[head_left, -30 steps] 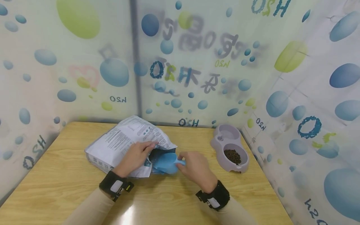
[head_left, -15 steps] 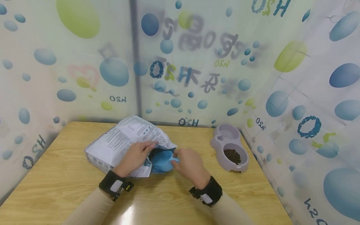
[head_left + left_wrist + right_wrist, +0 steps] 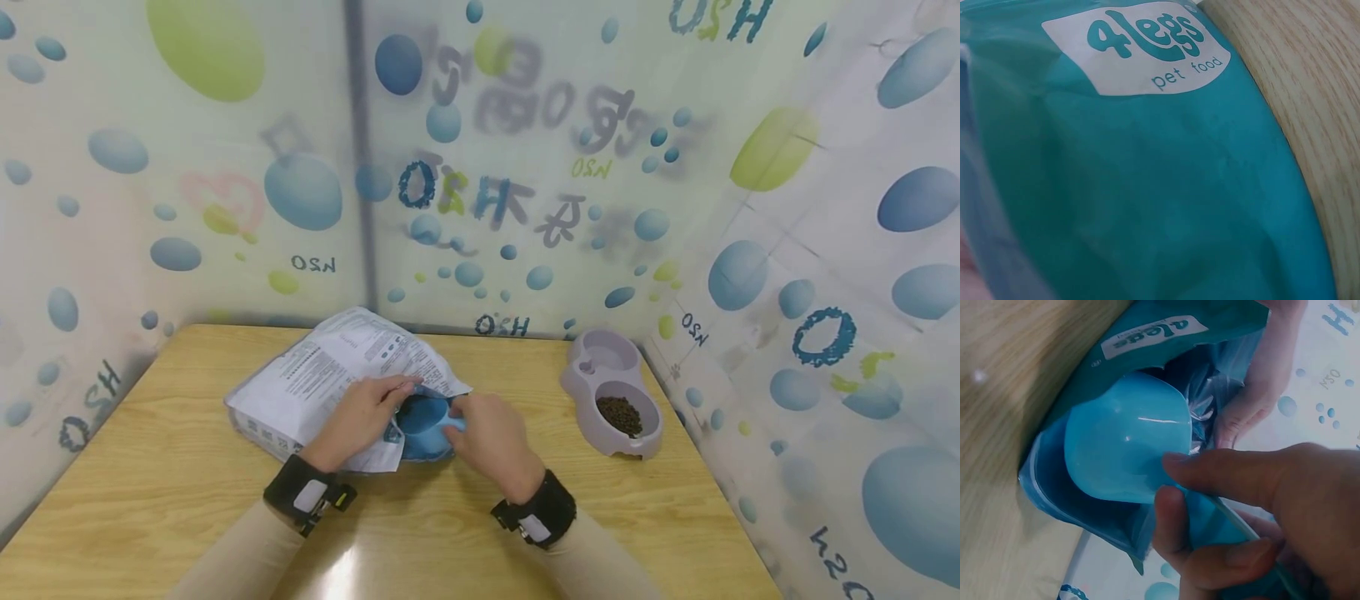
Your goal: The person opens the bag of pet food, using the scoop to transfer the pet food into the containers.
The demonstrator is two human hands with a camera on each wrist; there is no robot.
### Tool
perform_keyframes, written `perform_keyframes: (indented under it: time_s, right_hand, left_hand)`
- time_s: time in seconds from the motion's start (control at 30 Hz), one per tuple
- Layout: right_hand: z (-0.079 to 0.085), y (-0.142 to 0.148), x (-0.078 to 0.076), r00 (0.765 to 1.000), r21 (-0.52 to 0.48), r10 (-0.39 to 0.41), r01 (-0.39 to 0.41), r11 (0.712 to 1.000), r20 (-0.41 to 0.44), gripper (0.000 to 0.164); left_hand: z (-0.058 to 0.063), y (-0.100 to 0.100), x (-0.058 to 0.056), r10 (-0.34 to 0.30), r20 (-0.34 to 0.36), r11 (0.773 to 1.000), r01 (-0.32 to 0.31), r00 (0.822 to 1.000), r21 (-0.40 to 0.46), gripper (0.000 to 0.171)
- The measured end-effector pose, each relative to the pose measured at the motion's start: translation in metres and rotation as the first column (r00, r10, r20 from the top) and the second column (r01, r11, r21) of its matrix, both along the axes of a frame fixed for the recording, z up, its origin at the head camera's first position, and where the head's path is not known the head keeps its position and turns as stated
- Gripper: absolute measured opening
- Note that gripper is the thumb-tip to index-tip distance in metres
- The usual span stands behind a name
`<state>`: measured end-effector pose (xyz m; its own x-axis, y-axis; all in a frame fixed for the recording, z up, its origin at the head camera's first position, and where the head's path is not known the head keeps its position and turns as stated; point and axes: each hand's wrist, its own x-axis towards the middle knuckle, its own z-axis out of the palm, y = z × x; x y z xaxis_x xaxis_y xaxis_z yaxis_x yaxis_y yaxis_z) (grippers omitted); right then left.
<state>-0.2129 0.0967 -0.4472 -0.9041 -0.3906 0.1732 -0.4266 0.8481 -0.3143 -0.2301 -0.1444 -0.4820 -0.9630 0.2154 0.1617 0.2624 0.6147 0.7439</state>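
Observation:
A white-backed pet food bag (image 3: 322,367) lies on the wooden table, its mouth facing right. My left hand (image 3: 360,423) holds the edge of that mouth, so a gap stands between the bag's sides. In the left wrist view, the bag's teal printed face (image 3: 1166,169) fills most of the picture. My right hand (image 3: 491,442) grips the handle of a blue scoop (image 3: 1125,437), with thumb and fingers around it. The scoop's bowl sits inside the bag mouth. Whether it holds any food is hidden.
A grey double pet bowl (image 3: 584,408) stands at the right of the table (image 3: 420,533). Brown kibble (image 3: 620,416) lies in its nearer hollow. Patterned curtains (image 3: 465,233) rise close behind the table and along its right side.
My right hand has moved left, pushing the scoop deeper into the bag mouth. The left hand keeps its hold on the bag's edge, and the bag has barely shifted.

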Motion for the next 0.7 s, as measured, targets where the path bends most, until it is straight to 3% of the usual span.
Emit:
perform_keyframes:
  time_s: [0.4, 0.7]
  right_hand:
    - [-0.01, -0.011, -0.001, 0.999, -0.032, -0.02, 0.022, 0.999, 0.046, 0.022]
    - [-0.016, -0.018, -0.002, 0.999, -0.047, -0.029, 0.031, 0.998, 0.03, 0.024]
  left_hand:
    - [-0.001, 0.0, 0.0, 0.005, -0.019, 1.0, -0.005, 1.0, -0.021, 0.04]
    - [-0.002, 0.0, -0.001, 0.002, -0.035, 0.999, -0.003, 0.999, -0.034, 0.04]
